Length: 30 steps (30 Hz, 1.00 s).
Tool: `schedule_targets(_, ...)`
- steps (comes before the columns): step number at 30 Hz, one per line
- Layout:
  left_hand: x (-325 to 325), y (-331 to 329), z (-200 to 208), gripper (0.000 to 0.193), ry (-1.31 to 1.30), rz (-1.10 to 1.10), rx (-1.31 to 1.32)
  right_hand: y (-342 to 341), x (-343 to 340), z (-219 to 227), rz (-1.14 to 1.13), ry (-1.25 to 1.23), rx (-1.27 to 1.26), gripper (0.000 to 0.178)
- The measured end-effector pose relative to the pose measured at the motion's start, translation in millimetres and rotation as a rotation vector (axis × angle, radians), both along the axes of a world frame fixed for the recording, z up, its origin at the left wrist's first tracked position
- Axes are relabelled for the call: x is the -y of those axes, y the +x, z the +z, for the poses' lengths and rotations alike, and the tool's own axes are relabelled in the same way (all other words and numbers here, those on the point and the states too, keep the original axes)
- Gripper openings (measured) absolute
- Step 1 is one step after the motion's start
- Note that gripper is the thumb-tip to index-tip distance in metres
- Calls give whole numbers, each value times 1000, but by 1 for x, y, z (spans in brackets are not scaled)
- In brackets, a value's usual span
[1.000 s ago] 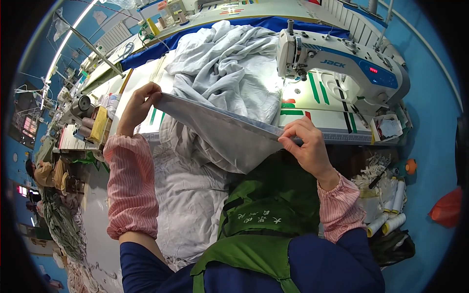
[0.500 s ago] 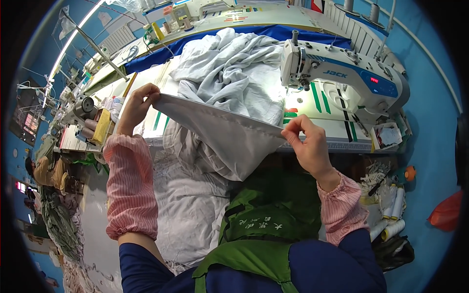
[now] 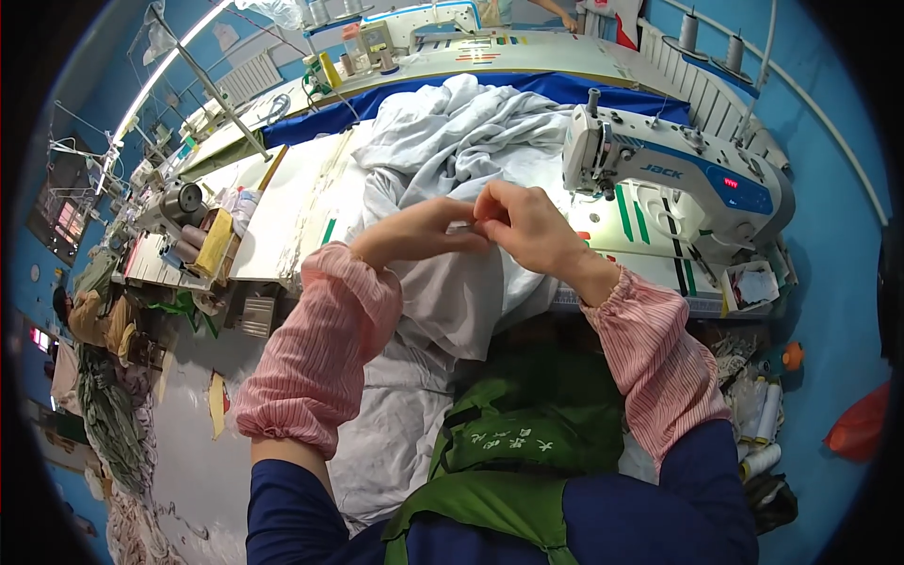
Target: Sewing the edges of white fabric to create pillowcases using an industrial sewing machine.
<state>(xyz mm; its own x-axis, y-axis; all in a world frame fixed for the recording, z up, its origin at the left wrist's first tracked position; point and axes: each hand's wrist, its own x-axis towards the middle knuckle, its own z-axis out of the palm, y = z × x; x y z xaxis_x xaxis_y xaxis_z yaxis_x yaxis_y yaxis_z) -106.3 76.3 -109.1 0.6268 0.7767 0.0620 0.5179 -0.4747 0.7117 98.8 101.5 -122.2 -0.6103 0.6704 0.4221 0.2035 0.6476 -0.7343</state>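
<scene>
1. Machinery (image 3: pixel 188 198) at far left is small and bent by the lens, its finer parts hard to make out.
2. The left hand (image 3: pixel 419 233) reaches rightward over the tabletop (image 3: pixel 306 207), its fingers bent around a sliver of grey cloth (image 3: pixel 457 306); most of that grip is covered by the knuckles.
3. The grey cloth hangs below both hands in front of a pale heap of fabric (image 3: pixel 461 118), falling past the tabletop's near edge. Its long axis runs roughly up and down, the lower end pointing toward the green apron (image 3: pixel 537 438); the upper edge is hidden behind the fingers.
4. Half a second ago the hands were well apart, the cloth's straight edge taut between them and sloping down to the right; now they meet and that stretch is gone.
5. The right hand (image 3: pixel 527 226) has thumb and fingers drawn together against the left fingertips; whether cloth lies in its pinch cannot be told.
6. A co-worker's hand (image 3: pixel 569 22), newly in view, is cut off by the top edge.
7. Beyond the right hand stands a white-and-blue sewing machine (image 3: pixel 673 169).
</scene>
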Motion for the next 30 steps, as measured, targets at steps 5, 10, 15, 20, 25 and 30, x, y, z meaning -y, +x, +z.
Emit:
schedule_targets(5, 11, 1, 9, 24, 8, 122, -18, -2, 5, 10, 12, 67, -39, 13)
schedule_targets(10, 26, 5, 48, 19, 116, 247, 9, 7, 9, 23, -15, -52, -239, 21)
schedule_targets(15, 21, 2, 150, 19, 426, 304, -88, -1, 10, -9, 232, -267, -656, 60)
schedule_targets(20, 38, -2, 261, 22, 661, 485, -44, -31, 32, -13, 356, -277, -580, 64)
schedule_targets(25, 56, 11, 328, 24, 874, 761, 38, -45, 52, -34, 177, -71, -537, 44)
schedule_targets(30, 52, -29, 386, 33, 903, 761, -136, -40, 77, -77, 105, -204, -478, 27)
